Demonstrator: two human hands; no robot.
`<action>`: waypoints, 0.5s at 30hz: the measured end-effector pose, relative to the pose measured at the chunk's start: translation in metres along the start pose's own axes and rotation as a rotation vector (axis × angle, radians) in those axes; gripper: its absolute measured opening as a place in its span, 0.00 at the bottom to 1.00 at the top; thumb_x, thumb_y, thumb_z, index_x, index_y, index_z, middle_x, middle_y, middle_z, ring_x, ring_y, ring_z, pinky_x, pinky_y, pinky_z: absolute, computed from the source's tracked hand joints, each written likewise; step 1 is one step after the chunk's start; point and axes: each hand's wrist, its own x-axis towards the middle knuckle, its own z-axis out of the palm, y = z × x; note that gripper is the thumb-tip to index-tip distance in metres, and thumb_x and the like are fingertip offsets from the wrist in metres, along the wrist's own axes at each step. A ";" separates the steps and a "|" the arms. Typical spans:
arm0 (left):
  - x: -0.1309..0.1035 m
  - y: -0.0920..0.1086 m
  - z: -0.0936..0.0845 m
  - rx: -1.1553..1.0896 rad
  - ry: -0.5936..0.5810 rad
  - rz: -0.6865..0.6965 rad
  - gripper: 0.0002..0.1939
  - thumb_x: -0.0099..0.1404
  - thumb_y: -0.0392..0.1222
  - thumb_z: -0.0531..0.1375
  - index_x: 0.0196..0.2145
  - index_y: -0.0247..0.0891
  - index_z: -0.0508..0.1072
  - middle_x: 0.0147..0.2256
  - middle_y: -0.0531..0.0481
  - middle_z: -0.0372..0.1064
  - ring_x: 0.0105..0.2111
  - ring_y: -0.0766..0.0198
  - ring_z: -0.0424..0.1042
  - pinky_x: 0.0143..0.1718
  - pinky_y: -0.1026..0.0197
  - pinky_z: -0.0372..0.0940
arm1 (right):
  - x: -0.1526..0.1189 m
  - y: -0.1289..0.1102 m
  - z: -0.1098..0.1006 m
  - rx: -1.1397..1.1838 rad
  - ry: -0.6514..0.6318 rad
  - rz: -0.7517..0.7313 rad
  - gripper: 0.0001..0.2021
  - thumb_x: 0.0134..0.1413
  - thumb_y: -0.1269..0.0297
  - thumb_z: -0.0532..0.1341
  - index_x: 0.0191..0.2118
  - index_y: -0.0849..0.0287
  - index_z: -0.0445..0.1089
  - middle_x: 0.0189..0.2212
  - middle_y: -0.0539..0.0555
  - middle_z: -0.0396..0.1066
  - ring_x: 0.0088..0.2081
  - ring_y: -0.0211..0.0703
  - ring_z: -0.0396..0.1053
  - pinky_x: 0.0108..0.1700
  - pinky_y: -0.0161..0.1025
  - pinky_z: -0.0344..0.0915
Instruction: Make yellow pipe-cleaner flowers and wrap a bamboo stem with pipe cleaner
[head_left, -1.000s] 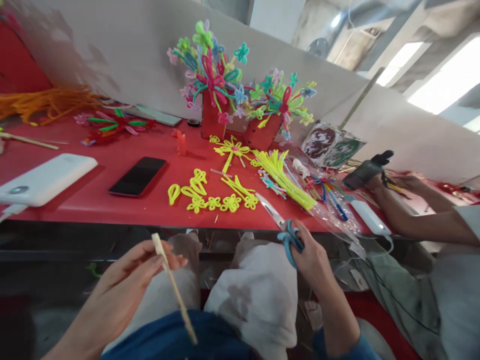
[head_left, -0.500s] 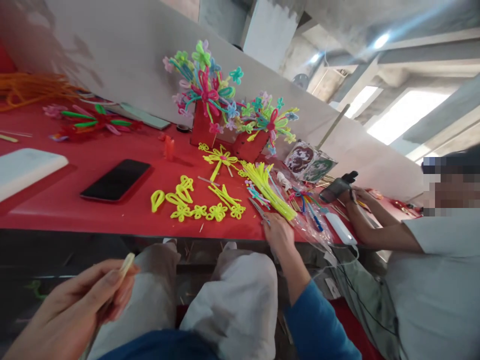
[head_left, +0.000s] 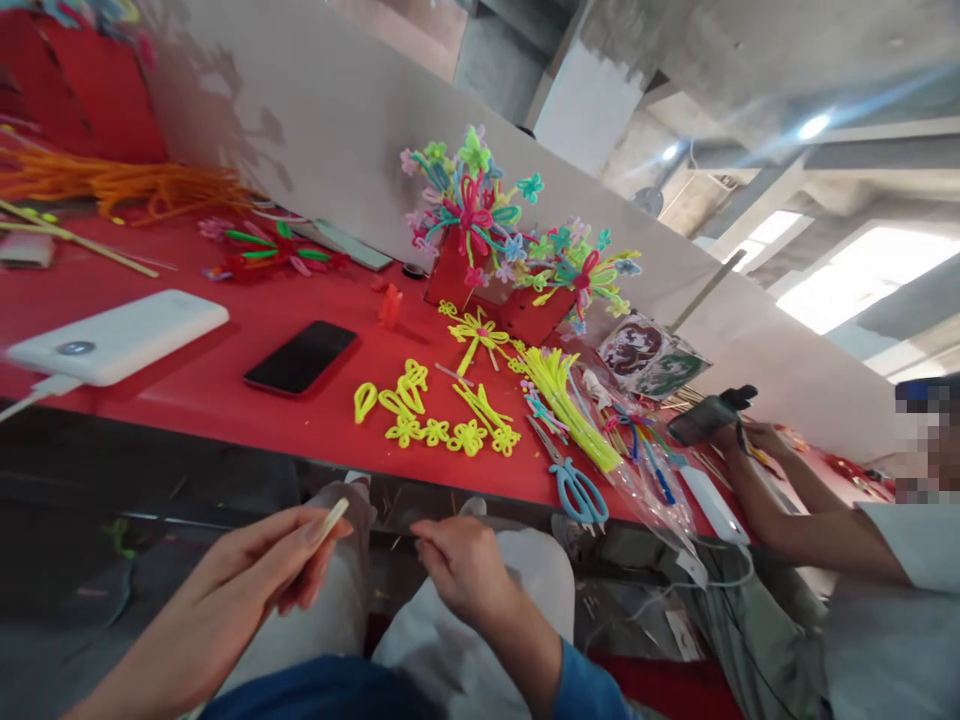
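Observation:
Pinched in my left hand is a thin pale strip, held above my lap at the lower left. My right hand is over my knee with its fingers curled; whatever it might hold is too small to make out. Blue-handled scissors lie at the table's front edge, beside a bundle of yellow-green pipe cleaners. Yellow looped flowers lie in front of me, with a larger yellow flower piece behind them.
A black phone and a white power bank rest on the red table. Colourful flower bouquets stand in red boxes at the back. At the right, another person's arm reaches over the table.
My right hand has let go of the scissors and moved left over my lap. My view has turned left, bringing more of the power bank into sight.

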 end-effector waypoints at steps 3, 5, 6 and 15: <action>0.002 0.009 0.015 0.083 -0.097 0.022 0.21 0.56 0.60 0.60 0.17 0.41 0.72 0.15 0.55 0.64 0.17 0.66 0.59 0.18 0.66 0.57 | 0.003 -0.028 -0.010 0.309 0.149 0.081 0.14 0.59 0.64 0.57 0.50 0.58 0.72 0.33 0.52 0.76 0.33 0.38 0.72 0.38 0.33 0.69; 0.003 0.012 0.021 0.159 -0.159 0.032 0.19 0.56 0.58 0.60 0.19 0.42 0.74 0.15 0.55 0.65 0.18 0.65 0.61 0.19 0.66 0.59 | 0.012 -0.044 -0.014 0.447 0.173 0.034 0.13 0.57 0.59 0.60 0.45 0.57 0.75 0.32 0.52 0.74 0.33 0.38 0.71 0.36 0.33 0.68; 0.004 0.012 0.022 0.194 -0.177 0.038 0.18 0.56 0.57 0.60 0.20 0.42 0.75 0.16 0.55 0.66 0.18 0.64 0.62 0.19 0.66 0.60 | 0.017 -0.049 -0.015 0.503 0.180 0.023 0.11 0.57 0.58 0.60 0.40 0.56 0.77 0.30 0.52 0.74 0.33 0.39 0.70 0.36 0.33 0.68; 0.017 -0.027 -0.026 0.335 -0.127 0.045 0.07 0.49 0.46 0.67 0.27 0.45 0.81 0.19 0.56 0.74 0.19 0.63 0.70 0.21 0.69 0.63 | 0.031 -0.001 -0.020 1.123 0.761 0.399 0.16 0.44 0.51 0.67 0.24 0.59 0.67 0.17 0.44 0.61 0.19 0.32 0.58 0.22 0.30 0.58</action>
